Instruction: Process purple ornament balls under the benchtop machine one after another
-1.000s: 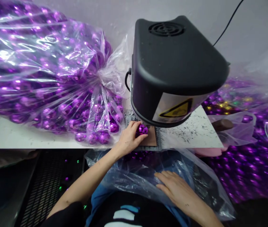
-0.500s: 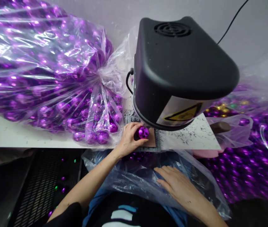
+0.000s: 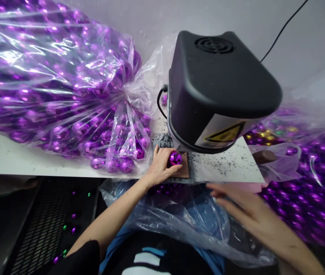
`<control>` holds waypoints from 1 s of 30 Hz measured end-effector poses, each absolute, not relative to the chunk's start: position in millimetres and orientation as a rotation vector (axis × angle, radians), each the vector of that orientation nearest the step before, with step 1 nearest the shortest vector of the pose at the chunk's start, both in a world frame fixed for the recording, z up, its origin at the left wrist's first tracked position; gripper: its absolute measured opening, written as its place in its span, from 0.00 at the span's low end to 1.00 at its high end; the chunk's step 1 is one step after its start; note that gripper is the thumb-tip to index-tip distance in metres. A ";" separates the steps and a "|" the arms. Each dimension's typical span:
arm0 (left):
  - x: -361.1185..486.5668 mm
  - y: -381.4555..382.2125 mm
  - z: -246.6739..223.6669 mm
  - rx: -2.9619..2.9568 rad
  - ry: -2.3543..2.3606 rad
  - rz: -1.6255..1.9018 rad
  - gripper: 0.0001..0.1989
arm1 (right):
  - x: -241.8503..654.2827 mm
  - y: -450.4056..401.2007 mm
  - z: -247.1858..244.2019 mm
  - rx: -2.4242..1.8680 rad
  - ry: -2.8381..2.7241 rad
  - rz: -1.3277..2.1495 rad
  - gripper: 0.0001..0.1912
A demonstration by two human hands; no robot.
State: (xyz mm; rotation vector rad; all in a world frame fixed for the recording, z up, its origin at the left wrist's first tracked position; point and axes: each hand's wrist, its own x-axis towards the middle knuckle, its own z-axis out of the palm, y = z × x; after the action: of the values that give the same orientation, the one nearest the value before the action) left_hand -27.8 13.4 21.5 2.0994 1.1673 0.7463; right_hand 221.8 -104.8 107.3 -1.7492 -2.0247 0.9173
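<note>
Thumb and fingers of my left hand [image 3: 162, 164] close around a shiny purple ball [image 3: 175, 158]. The ball sits at a brown pad [image 3: 184, 170] on the press plate, just below the black machine head [image 3: 222, 80]. Off to the right, my right hand [image 3: 236, 202] is blurred by motion, its fingers stretched out and nothing visible in them. It hovers over a clear plastic bag [image 3: 208, 225] that spreads across my lap, with purple balls [image 3: 168, 189] inside near the table edge.
A big clear bag of purple balls [image 3: 50, 84] lies on the white table [image 3: 4, 156] at left. More bagged purple balls [image 3: 302, 206] fill the right side. A brown handle-like piece [image 3: 264, 156] lies by the table's right end. A few small balls [image 3: 73, 215] lie on the black mesh below.
My right hand has moved right and a little up, away from the middle of the lap bag. My left hand keeps hold of the ball in nearly the same place. The view has shifted slightly.
</note>
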 end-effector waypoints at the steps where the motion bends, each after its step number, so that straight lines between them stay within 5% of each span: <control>1: -27.5 13.2 22.9 2.106 1.162 0.726 0.26 | 224.9 -95.8 123.3 -1.701 -1.911 0.770 0.22; 4: -26.2 12.8 24.3 2.121 1.155 0.719 0.25 | 219.8 -61.9 169.4 -1.583 -1.545 0.346 0.24; 9: -25.1 12.5 21.4 2.111 1.170 0.719 0.24 | 190.9 -7.0 211.3 -1.298 -1.502 0.188 0.25; 20: -22.8 13.1 9.2 2.175 1.188 0.793 0.26 | 181.1 20.0 216.8 -1.415 -1.637 0.121 0.22; 30: -22.6 9.5 13.3 2.140 1.181 0.781 0.17 | 167.4 15.6 211.2 -1.412 -1.541 -0.013 0.18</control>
State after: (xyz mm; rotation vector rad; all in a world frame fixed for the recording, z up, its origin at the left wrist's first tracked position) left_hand -22.6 9.5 13.3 2.1396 1.1805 0.7810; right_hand 167.4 15.6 211.2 -1.4118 -1.5411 -0.0132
